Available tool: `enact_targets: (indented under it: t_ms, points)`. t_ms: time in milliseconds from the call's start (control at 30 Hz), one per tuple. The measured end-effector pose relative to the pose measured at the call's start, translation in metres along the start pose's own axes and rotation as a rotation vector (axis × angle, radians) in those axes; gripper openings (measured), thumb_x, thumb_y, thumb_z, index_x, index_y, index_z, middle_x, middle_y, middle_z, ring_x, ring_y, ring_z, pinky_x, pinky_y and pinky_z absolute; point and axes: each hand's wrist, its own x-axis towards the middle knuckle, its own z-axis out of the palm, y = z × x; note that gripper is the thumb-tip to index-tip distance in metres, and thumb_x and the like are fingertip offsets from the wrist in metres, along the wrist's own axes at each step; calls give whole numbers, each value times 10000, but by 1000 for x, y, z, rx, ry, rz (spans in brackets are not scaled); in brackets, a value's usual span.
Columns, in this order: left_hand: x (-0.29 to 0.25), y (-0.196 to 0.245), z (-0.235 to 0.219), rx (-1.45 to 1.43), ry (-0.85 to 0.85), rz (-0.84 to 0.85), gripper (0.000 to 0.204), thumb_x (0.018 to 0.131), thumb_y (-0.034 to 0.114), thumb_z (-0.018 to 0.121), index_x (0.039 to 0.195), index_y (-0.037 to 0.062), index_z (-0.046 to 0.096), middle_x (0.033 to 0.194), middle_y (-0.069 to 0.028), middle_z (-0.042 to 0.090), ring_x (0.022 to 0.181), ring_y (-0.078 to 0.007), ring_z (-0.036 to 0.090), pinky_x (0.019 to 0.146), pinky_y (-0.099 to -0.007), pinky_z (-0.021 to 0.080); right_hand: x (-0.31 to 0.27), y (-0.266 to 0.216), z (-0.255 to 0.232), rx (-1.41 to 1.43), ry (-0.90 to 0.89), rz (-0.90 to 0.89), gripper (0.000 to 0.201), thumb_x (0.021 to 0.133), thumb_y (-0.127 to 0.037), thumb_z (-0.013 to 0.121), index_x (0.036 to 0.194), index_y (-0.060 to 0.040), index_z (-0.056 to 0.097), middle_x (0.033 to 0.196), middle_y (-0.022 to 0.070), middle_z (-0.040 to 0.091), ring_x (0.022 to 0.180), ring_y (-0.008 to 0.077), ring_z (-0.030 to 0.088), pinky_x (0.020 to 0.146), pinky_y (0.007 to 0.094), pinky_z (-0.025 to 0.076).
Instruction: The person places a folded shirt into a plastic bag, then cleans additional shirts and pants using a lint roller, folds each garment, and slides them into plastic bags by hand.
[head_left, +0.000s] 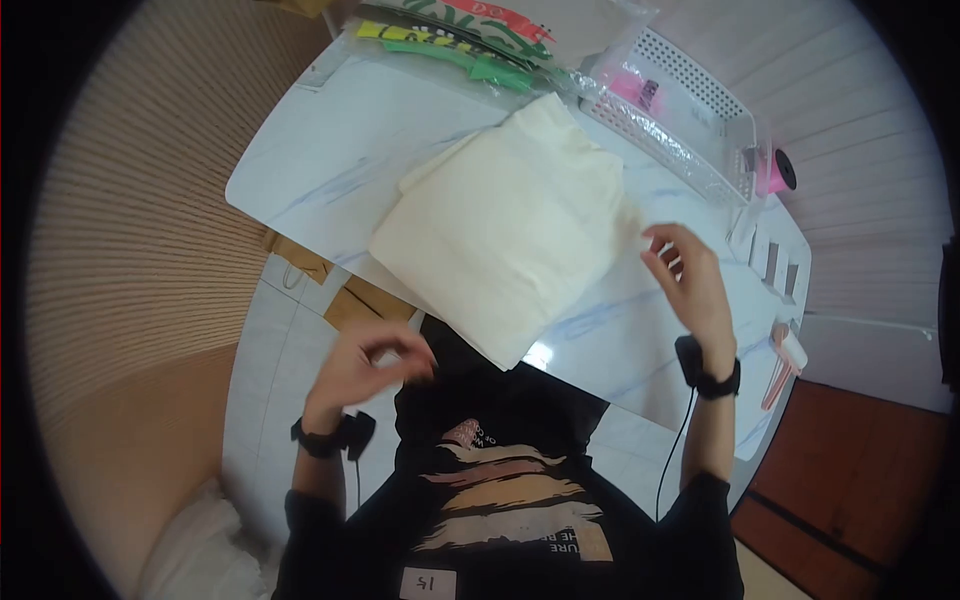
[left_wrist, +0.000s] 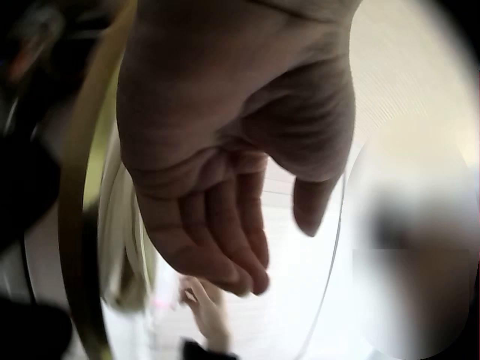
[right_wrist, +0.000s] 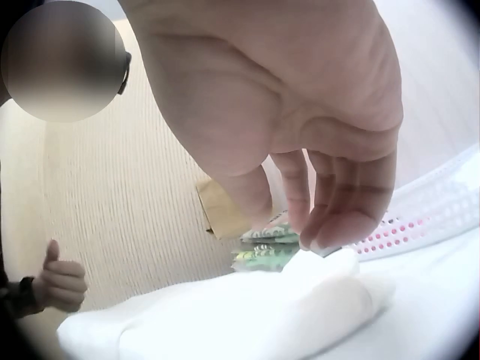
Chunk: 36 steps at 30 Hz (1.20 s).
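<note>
A cream folded cloth (head_left: 510, 220) lies flat on the white marbled table (head_left: 310, 140), one corner reaching over the front edge. My left hand (head_left: 365, 368) hovers off the cloth's near left side, in front of the table edge. Its fingers are loosely bent, and the left wrist view shows nothing in the palm (left_wrist: 225, 90). Just beyond the cloth's right side is my right hand (head_left: 692, 280), fingers relaxed and slightly bent, holding nothing. In the right wrist view its fingertips (right_wrist: 341, 229) overlap the top of the cloth (right_wrist: 210, 315).
Plastic-wrapped packets with green and yellow print (head_left: 470, 50) lie at the back of the table. Beside them stands a white perforated basket (head_left: 690, 65) with something pink inside. A pink spool (head_left: 776, 172) is at its right end. Brown paper bags (head_left: 365, 300) are on the floor.
</note>
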Motion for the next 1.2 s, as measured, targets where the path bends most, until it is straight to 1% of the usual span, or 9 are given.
enact_targets:
  t_ms: [100, 200, 333, 567, 700, 833, 1033, 1100, 1200]
  points:
    - [36, 2, -13, 480, 739, 125, 260, 949, 240, 761, 977, -16, 723, 870, -84, 734, 726, -157, 649, 698, -302, 529, -43, -16, 38, 58, 66, 51, 177, 929, -26, 696, 1100, -6, 659, 881, 148, 652, 687, 228, 643, 649, 335, 523]
    - [71, 4, -21, 885, 835, 197, 250, 953, 228, 747, 964, -21, 717, 791, -107, 697, 644, -155, 576, 636, -310, 483, -69, -58, 85, 43, -14, -213, 308, 832, -144, 814, 1083, -38, 671, 999, 118, 670, 835, 290, 682, 703, 388, 563]
    - [82, 6, -33, 820, 516, -160, 272, 974, 236, 720, 967, -35, 692, 702, -109, 620, 583, -164, 469, 550, -335, 405, -69, -84, 125, -67, 0, -354, 415, 763, -224, 859, 1088, -60, 660, 1049, 88, 642, 884, 296, 679, 739, 411, 566]
    - [102, 4, -35, 713, 601, 194, 263, 991, 200, 703, 985, -58, 653, 777, -150, 652, 733, -127, 566, 708, -318, 490, 29, -30, 59, -215, 299, -252, 333, 899, -209, 747, 1147, -5, 657, 1070, 170, 669, 988, 388, 651, 815, 465, 560]
    - [97, -3, -40, 611, 570, 68, 240, 981, 192, 716, 984, -39, 652, 816, -96, 671, 770, -135, 580, 714, -316, 491, 104, 41, 79, -343, 270, -79, 311, 916, -198, 732, 1104, 27, 627, 1098, 215, 661, 1023, 410, 651, 821, 508, 543]
    - [97, 19, -44, 519, 627, 124, 254, 965, 192, 737, 966, -43, 640, 810, -92, 659, 754, -138, 564, 708, -307, 485, 107, 33, 67, -180, 116, 16, 339, 919, -229, 738, 1061, 49, 609, 1106, 229, 664, 1042, 421, 653, 816, 510, 550]
    - [141, -8, -71, 974, 727, 404, 371, 938, 233, 772, 1156, -54, 684, 870, -93, 675, 758, -161, 574, 728, -304, 493, 50, 38, 60, -301, 446, -55, 446, 907, -254, 754, 1224, 5, 577, 1107, 195, 644, 1046, 426, 636, 836, 502, 549]
    - [155, 9, -68, 826, 449, -56, 498, 927, 244, 781, 1305, -48, 640, 968, -131, 713, 847, -198, 636, 792, -325, 516, 32, 33, 64, -431, 231, 55, 553, 886, -287, 774, 1299, -23, 518, 1109, 193, 637, 1055, 417, 638, 812, 507, 553]
    - [185, -16, -75, 985, 197, 162, 474, 911, 214, 791, 1268, -54, 631, 1040, -156, 733, 937, -206, 667, 840, -335, 524, 5, 51, 79, -376, 170, 72, 472, 885, -288, 761, 1219, -41, 537, 1044, 173, 652, 938, 417, 665, 772, 517, 554]
